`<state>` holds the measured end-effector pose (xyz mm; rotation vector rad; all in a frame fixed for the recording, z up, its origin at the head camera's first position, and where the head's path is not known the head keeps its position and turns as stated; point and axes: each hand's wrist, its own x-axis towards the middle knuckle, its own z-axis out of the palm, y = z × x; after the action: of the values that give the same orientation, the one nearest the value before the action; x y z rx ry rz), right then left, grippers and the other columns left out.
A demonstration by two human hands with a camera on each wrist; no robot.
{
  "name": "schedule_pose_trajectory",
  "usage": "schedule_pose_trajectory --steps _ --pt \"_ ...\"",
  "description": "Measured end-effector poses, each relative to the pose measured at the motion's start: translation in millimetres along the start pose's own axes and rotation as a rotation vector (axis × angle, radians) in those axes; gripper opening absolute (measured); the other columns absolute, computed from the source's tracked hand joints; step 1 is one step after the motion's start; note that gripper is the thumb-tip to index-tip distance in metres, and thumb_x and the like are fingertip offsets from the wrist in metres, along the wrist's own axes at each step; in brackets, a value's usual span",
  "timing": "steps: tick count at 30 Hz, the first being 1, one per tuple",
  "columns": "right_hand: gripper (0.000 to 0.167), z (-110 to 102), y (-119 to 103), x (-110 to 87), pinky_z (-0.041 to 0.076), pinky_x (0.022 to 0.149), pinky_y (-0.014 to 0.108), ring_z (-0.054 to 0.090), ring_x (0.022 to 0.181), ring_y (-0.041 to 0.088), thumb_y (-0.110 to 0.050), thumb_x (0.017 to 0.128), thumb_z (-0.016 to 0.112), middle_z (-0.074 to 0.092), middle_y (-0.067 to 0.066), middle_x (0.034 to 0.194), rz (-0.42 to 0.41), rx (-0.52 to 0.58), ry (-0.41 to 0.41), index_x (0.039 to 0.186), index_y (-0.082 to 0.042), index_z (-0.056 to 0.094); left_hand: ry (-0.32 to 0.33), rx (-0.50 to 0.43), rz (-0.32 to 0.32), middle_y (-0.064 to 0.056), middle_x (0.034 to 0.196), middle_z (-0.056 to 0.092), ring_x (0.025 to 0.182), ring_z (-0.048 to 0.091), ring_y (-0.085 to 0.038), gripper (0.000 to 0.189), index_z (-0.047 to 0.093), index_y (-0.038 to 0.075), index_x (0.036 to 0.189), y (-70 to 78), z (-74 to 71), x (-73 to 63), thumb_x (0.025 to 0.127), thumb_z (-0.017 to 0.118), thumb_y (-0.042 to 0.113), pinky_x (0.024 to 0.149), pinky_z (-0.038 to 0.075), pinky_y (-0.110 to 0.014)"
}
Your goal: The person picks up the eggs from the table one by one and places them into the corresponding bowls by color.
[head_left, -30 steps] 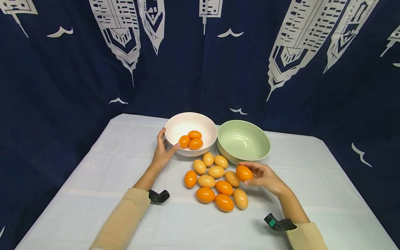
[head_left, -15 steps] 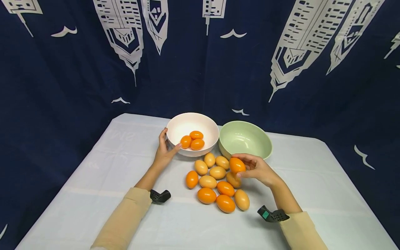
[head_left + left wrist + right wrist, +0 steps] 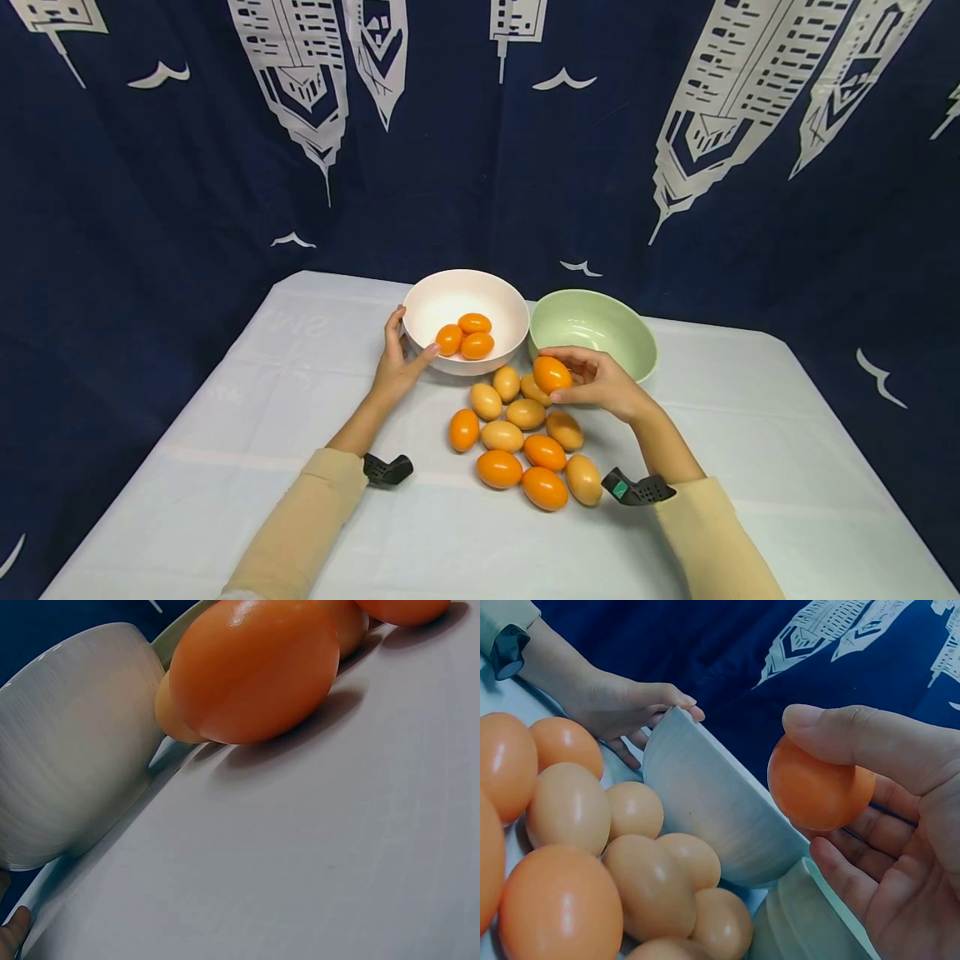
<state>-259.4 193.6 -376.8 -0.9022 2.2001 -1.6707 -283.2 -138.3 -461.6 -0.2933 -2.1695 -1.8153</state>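
Observation:
My right hand [image 3: 603, 387] pinches an orange egg [image 3: 552, 375] between thumb and fingers. It holds the egg above the tan eggs, by the near side of the green bowl [image 3: 592, 321]. With thumb at the rim and fingers along the outer side, my left hand [image 3: 397, 367] grips the pinkish-white bowl [image 3: 502, 296]. Three orange eggs [image 3: 476, 346] lie inside that bowl. The right wrist view shows the held orange egg [image 3: 817, 784] in front of the white bowl [image 3: 705, 802]. In the left wrist view, only bits of my left fingers show, beside the bowl [image 3: 82, 742].
Several tan eggs [image 3: 502, 436] and several orange eggs [image 3: 499, 469] lie grouped on the white-covered table [image 3: 225, 433] before the bowls. The two bowls stand side by side. A dark blue printed curtain [image 3: 450, 183] hangs behind the table.
My right hand has carried the orange egg leftward and away from me, from beside the tan eggs toward the gap between the bowls. My left hand keeps its grip on the white bowl.

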Motion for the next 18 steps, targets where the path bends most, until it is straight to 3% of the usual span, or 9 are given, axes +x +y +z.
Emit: schedule_pose_trajectory --steps 7,18 --pt "0.059 2 0 18.1 0.045 0.097 0.024 0.056 0.113 0.016 0.002 0.077 0.078 0.059 0.013 0.129 -0.012 -0.028 -0.004 0.13 0.009 0.054 0.003 0.002 0.01 -0.009 0.163 0.002 0.144 0.02 -0.035 0.084 0.012 0.014 0.152 -1.0 -0.1 0.4 0.091 0.068 0.018 0.116 0.022 -0.046" --pt "0.058 11 -7 43.6 0.046 0.097 0.027 0.055 0.114 0.025 -0.003 0.08 0.078 0.059 0.015 0.129 0.095 -0.025 -0.027 0.133 0.002 0.056 0.011 0.011 0.037 -0.016 0.162 0.003 0.146 0.016 -0.031 0.082 0.012 0.011 0.152 0.1 0.4 -0.3 0.092 0.068 0.015 0.116 0.021 -0.047"
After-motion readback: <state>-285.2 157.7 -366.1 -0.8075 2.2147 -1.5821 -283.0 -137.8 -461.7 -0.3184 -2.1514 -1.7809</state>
